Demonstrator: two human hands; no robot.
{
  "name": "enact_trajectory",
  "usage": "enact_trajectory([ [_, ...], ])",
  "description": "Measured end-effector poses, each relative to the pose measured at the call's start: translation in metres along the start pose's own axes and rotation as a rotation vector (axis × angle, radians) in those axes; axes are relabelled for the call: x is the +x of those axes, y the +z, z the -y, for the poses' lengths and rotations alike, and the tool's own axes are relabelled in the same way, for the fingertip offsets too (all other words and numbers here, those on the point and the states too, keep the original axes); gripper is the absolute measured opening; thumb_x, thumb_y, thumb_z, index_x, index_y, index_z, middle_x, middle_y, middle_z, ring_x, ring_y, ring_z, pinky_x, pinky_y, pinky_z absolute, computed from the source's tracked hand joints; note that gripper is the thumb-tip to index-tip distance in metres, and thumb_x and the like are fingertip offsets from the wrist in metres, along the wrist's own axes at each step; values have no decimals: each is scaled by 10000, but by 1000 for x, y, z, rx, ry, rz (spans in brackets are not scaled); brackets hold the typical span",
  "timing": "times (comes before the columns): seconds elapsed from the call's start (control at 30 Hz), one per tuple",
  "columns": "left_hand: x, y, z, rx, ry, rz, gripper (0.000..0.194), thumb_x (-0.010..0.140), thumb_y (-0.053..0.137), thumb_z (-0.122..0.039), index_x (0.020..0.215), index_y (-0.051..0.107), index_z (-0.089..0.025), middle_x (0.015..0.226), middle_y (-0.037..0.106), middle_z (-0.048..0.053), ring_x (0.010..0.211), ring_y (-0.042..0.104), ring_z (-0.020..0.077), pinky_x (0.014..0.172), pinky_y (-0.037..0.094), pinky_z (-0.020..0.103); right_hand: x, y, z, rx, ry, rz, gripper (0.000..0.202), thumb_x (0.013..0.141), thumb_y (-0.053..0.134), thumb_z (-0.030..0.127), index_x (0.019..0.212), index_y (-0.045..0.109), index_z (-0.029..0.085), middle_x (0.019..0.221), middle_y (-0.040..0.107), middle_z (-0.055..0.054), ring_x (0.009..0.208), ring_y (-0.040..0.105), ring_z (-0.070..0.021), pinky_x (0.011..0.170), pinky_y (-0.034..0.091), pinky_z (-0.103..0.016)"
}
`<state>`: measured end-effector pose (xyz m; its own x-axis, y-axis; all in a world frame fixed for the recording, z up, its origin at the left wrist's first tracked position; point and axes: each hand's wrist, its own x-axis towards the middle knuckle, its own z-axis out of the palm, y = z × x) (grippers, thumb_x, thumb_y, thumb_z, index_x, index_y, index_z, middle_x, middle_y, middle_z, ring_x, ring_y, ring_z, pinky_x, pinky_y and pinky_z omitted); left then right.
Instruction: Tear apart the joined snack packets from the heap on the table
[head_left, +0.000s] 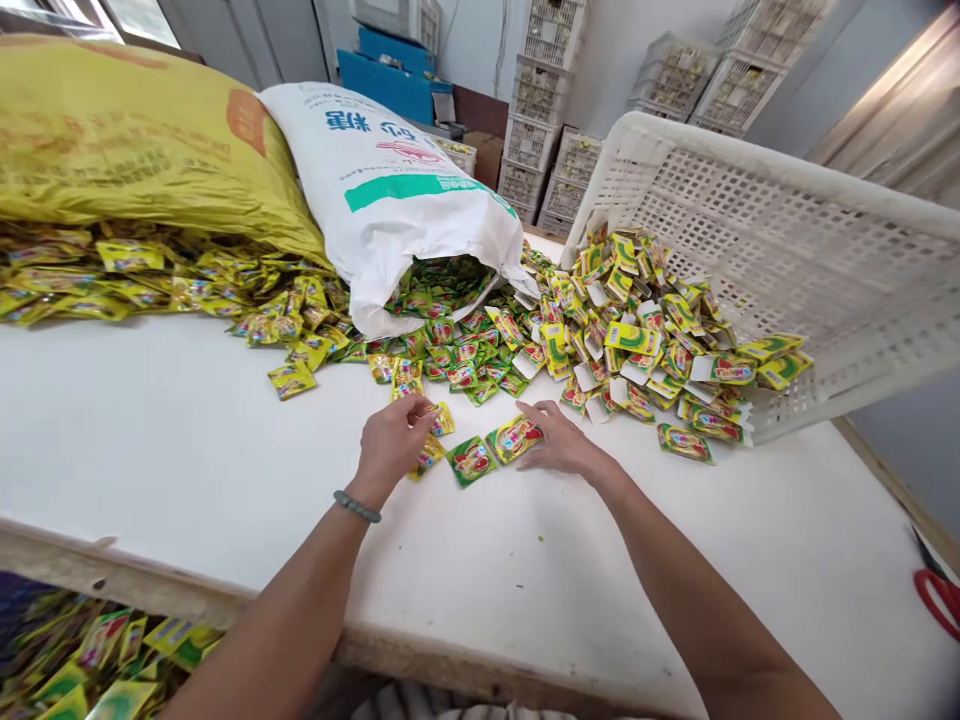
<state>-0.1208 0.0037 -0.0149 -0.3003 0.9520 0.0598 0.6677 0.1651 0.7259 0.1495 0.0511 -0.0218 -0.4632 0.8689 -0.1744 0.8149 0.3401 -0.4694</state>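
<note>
Head view: careful handling is calling for a light edge pinch. The left hand (391, 445) is pinching a yellow packet (445, 419); the right hand (564, 442) is curving, partly open, around the end of a printed carton (513, 439) beside a green packet (471, 462); whether it is gripping, I cannot tell.

I have a white-topped table (225, 420) before me, its worn edge crossing the lower left and bottom of the frame. Yellow packets (131, 256) spread over it from the left towards the centre, where green packets (461, 375) lie bunched at the mouth of a white sack (420, 225). Small boxes (634, 338) heap right of centre, spilling from a tipped white crate (750, 230). A single green packet (472, 460) lies near the centre; red-handled scissors (937, 600) lie at the right edge.
</note>
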Motion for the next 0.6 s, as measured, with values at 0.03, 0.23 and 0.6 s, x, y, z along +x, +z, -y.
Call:
enact_trajectory([
  [0.03, 0, -1, -1, -25, -5, 1, 189, 785, 574, -395, 794, 661, -227, 756, 694, 14, 729, 633, 208, 662, 416, 300, 1, 0, 0, -13, 4, 7, 951, 591, 841, 415, 1436, 415, 316, 1317, 466, -83, 1061, 566, -232, 873, 444, -331],
  [0.23, 4, -7, 4, -373, -75, 11, 340, 751, 636, -530, 783, 668, -194, 759, 693, 33, 711, 623, 192, 676, 449, 299, 10, -1, 12, 20, -2, -184, 331, 703, 734, 371, 997, 670, 234, 809, 594, 2, 745, 549, -167, 658, 382, -255],
  [0.6, 10, -28, 2, -1025, -497, 273, 550, 678, 674, -668, 773, 672, -126, 711, 718, 112, 660, 688, 209, 626, 544, 301, 8, 3, 64, 400, -212, -543, 133, 805, 609, 320, 745, 638, 205, 715, 632, -17, 645, 552, -168, 629, 427, -289],
])
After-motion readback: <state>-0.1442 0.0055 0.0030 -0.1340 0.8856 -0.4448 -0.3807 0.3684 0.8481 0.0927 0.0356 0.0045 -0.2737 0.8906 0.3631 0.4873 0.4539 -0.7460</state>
